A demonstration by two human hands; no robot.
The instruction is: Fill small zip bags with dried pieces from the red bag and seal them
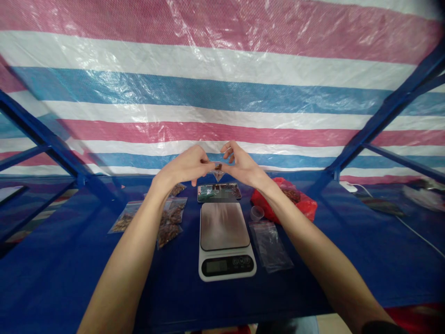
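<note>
Just now, the left hand (184, 166) and right hand (243, 166) nearly meet, their fingertips pinching a small clear bag (218, 175) of brown pieces (218, 166), with a phone (219, 192) just below the fingers and a digital scale (225, 236) farther below.

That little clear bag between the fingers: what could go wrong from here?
The small clear bag, pinched only by the fingertips of the left hand and right hand, might slip and drop. Its brown contents could then spill over the phone-like device below. A fall onto the steel pan of the digital scale might also upset its reading.
</note>
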